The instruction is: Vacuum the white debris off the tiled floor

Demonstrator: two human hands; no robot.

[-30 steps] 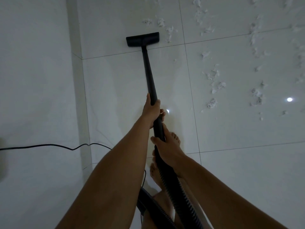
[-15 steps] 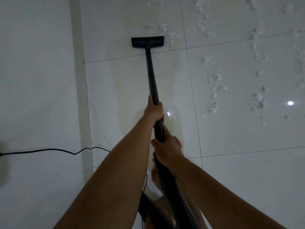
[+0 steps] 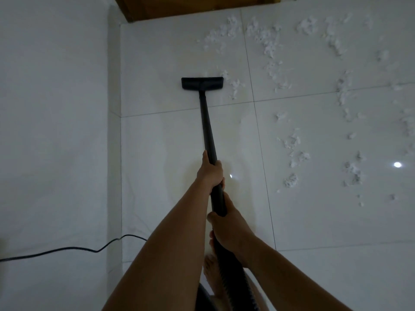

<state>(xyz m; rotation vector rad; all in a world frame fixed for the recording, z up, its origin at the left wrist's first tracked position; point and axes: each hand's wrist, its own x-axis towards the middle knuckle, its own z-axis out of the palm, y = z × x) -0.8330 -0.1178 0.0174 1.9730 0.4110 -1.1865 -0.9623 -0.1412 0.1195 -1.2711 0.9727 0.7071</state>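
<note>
Head view. The tiled floor (image 3: pixel 161 153) fills the frame, with a white wall (image 3: pixel 56 108) down the left side and a wooden edge (image 3: pixel 190 7) at the top, door or frame, cannot tell. The black vacuum wand (image 3: pixel 207 131) runs from lower centre up to the floor nozzle (image 3: pixel 202 83), which lies flat on the tile in the upper centre.

The wand is gripped mid-shaft by the left hand (image 3: pixel 211 171), fingers wrapped round it. It is held lower down, at the joint with the ribbed hose (image 3: pixel 233 286), by the right hand (image 3: pixel 229 232), fingers closed round the tube.

The white debris (image 3: pixel 292 142) is scattered across the right half of the frame, from upper centre down to centre right. The nearest clump (image 3: pixel 235 85) lies just beside the nozzle's right end. A power cord (image 3: pixel 67 249) trails in from lower left. A bare foot (image 3: pixel 213 277) shows under the hose.

Step in hand, judged: a stroke along the left strip, most debris not yet taken. To do it well, the nozzle is best kept flat and sealed to the tile, shifted right so the strips overlap, and moved slowly, since light fluff may be pushed or blown aside. The cord is to be kept behind the nozzle.
</note>
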